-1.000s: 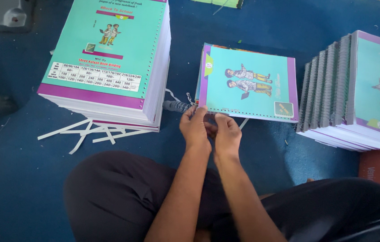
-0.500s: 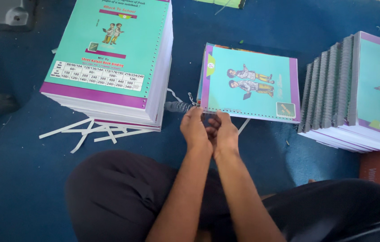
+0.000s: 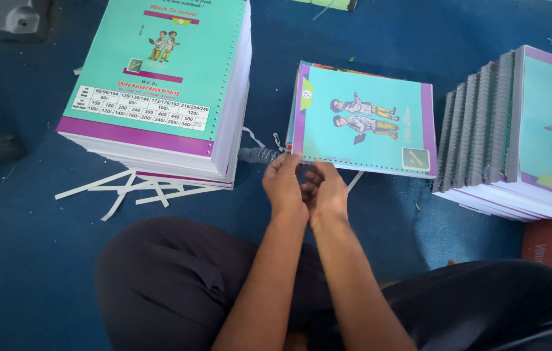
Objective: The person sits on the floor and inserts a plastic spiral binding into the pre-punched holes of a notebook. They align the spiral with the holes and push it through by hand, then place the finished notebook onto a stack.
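Your left hand (image 3: 284, 185) and right hand (image 3: 325, 192) are pressed together, fingers curled inward around something small and dark between them; what exactly they pinch you cannot tell from this view. They meet at the near edge of the teal, purple-bordered spiral notebook (image 3: 364, 120), which lies flat on the blue carpeted floor (image 3: 22, 260) straight ahead of you. Its long axis runs left to right across your view, and its perforated binding edge faces you, so the hands sit just at that edge near its left corner. The left hand is slightly nearer that corner. A clear plastic coil (image 3: 258, 154) lies on the floor just left of the hands, touching or almost touching the notebook's corner.

To your left stands the tall stack of unbound teal-covered pages (image 3: 159, 84), with white paper strips (image 3: 133, 188) scattered under its near edge. At the right, a row of finished spiral-bound notebooks (image 3: 516, 136) leans in a fanned pile.

Against the frames from a moment ago, your hands have stayed clasped in the same spot; the notebook and stacks have not shifted.
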